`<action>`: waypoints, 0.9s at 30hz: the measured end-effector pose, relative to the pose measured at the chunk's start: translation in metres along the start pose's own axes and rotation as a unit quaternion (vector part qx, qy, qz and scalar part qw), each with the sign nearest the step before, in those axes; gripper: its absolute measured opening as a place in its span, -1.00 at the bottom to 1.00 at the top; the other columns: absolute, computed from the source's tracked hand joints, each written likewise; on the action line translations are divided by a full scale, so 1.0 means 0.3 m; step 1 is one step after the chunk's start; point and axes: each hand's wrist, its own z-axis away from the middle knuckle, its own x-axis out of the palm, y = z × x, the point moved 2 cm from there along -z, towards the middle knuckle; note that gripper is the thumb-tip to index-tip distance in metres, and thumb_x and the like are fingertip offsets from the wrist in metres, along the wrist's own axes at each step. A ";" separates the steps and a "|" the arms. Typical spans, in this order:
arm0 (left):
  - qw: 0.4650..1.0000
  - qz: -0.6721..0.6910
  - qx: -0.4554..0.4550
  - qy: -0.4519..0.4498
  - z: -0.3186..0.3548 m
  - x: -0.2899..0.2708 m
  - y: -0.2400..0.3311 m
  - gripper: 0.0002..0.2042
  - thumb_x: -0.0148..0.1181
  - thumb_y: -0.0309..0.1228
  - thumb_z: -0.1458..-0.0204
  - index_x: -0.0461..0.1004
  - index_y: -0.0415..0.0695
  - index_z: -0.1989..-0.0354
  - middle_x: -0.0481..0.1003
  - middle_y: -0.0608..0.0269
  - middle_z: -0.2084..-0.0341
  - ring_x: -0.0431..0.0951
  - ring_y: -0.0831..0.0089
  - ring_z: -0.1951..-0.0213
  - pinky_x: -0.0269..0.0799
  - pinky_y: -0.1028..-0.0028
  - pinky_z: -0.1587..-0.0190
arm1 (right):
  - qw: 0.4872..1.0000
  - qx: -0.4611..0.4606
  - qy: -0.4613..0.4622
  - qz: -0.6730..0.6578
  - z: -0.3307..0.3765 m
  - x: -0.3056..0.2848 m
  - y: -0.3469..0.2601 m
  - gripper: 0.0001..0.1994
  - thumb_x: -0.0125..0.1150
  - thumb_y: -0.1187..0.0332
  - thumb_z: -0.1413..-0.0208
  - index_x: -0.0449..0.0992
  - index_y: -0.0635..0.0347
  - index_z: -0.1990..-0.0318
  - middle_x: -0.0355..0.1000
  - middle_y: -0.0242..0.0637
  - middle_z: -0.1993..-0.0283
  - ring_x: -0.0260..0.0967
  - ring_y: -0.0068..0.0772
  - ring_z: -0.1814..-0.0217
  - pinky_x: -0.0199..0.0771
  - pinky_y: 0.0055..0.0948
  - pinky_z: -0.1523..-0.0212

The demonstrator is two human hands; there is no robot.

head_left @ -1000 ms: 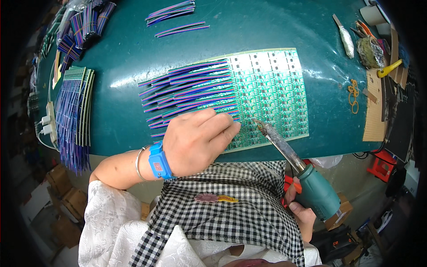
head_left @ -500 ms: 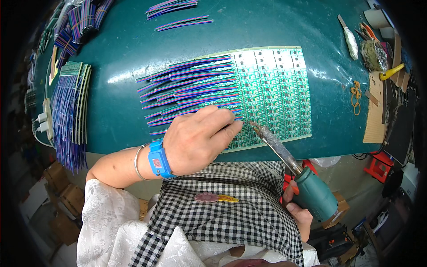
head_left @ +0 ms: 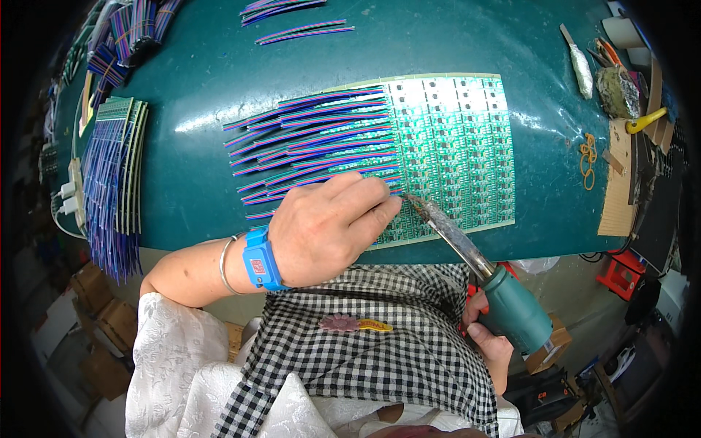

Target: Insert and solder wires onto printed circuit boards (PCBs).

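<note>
A panel of small green circuit boards (head_left: pixel 453 153) lies on the table, with several rows of striped ribbon wires (head_left: pixel 314 135) attached and trailing left. My left hand (head_left: pixel 328 223), a blue strap at its wrist, pinches a ribbon wire (head_left: pixel 394 193) at the panel; its fingers hide most of that wire. My right hand (head_left: pixel 488 343) grips the green handle of a soldering iron (head_left: pixel 518 310). The iron's dark tip is at the panel, just right of my left fingertips, close to the wire end. Whether tip and wire touch I cannot tell.
Finished-looking boards with wires (head_left: pixel 113 175) are stacked at the left, beside a white power strip (head_left: pixel 73 197). Bundled wires (head_left: pixel 135 33) lie at the back left, loose wires (head_left: pixel 303 31) at the back. Rubber bands (head_left: pixel 588 160), a foil-wrapped tool (head_left: pixel 578 66) and cardboard (head_left: pixel 617 190) are at the right.
The soldering iron's tip has shifted slightly left and up, nearer my left fingertips. The left hand keeps its pinch almost in place, and the view has moved a little.
</note>
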 end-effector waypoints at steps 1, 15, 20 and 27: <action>1.000 0.000 -0.001 0.001 0.000 0.000 0.000 -0.67 0.32 -0.67 0.23 0.61 -0.37 0.18 0.46 0.12 0.34 0.52 0.27 0.43 0.45 0.31 0.46 | 0.999 0.014 0.011 -0.045 0.007 0.005 0.008 -0.68 0.50 0.22 0.06 0.49 0.22 0.35 0.42 -0.33 0.48 0.39 -0.36 0.45 0.37 -0.41 0.36; 1.000 -0.028 0.011 -0.002 0.001 -0.001 0.000 -0.62 0.31 -0.65 0.29 0.62 -0.33 0.17 0.46 0.17 0.34 0.49 0.30 0.46 0.40 0.32 0.51 | 0.967 0.073 0.032 -0.242 0.035 0.008 -0.015 -0.42 0.53 0.30 0.07 0.43 0.35 -0.08 0.36 -0.33 0.44 0.29 -0.46 0.45 0.32 -0.46 0.41; 0.999 -0.031 0.008 -0.010 0.001 -0.003 0.001 -0.61 0.30 -0.63 0.30 0.61 -0.31 0.16 0.45 0.16 0.33 0.48 0.29 0.46 0.41 0.32 0.50 | 0.981 0.050 0.046 -0.184 0.022 0.022 0.003 -0.59 0.47 0.36 0.19 0.37 0.31 0.24 0.30 -0.25 0.46 0.24 -0.43 0.58 0.28 -0.46 0.59; 0.999 -0.037 0.015 -0.007 0.000 -0.003 0.001 -0.60 0.30 -0.62 0.30 0.61 -0.31 0.15 0.45 0.16 0.33 0.48 0.30 0.46 0.40 0.33 0.51 | 0.983 0.033 0.039 -0.175 0.022 0.020 0.024 -0.60 0.46 0.39 0.18 0.36 0.29 0.23 0.30 -0.22 0.46 0.26 -0.42 0.54 0.28 -0.45 0.56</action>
